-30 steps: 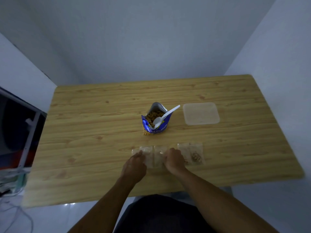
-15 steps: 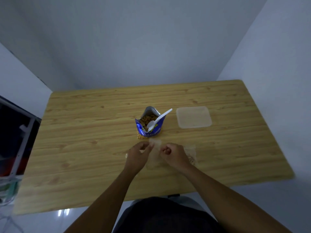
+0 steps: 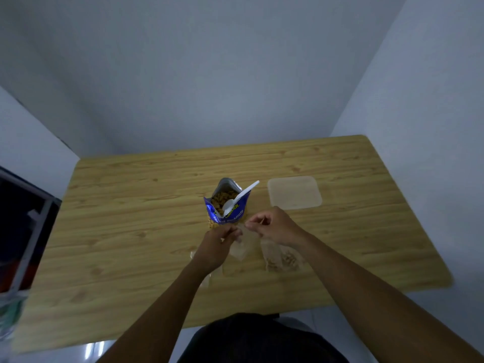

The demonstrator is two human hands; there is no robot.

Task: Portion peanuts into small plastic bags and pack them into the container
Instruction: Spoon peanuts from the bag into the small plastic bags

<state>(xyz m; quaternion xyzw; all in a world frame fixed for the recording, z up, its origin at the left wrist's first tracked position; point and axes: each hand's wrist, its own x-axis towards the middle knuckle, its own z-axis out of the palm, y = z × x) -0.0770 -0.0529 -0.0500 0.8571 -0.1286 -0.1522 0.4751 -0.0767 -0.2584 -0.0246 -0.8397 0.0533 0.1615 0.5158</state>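
Head view: I look down over my two bare forearms at a wooden tabletop set into a corner of pale walls.
Left hand: raised in front of me, thumb and fingers curled together and pinching the left side of the mouth of a small clear bag.
Right hand: just across from the left, fingertips drawn in tight and pinching the right side of the same bag's mouth; the other fingers are loosely curled.
Small clear bag: it hangs between my two hands and looks empty; I cannot tell whether its lower edge touches the tabletop.
Peanut pouch: blue and standing upright just beyond my hands, with its top open and peanuts showing inside.
Spoon: white plastic, bowl down in the pouch on the peanuts, handle leaning out toward the far right.
Container: translucent and square with rounded corners, sitting on the tabletop to the right of the pouch and apart from it.
Filled bags: clear bags with a few peanuts inside, lying flat just below my right wrist.
Other clear bags: flat plastic partly hidden under my left forearm; too faint to count.
Left edge: a dark opening with a pale frame, blurred.
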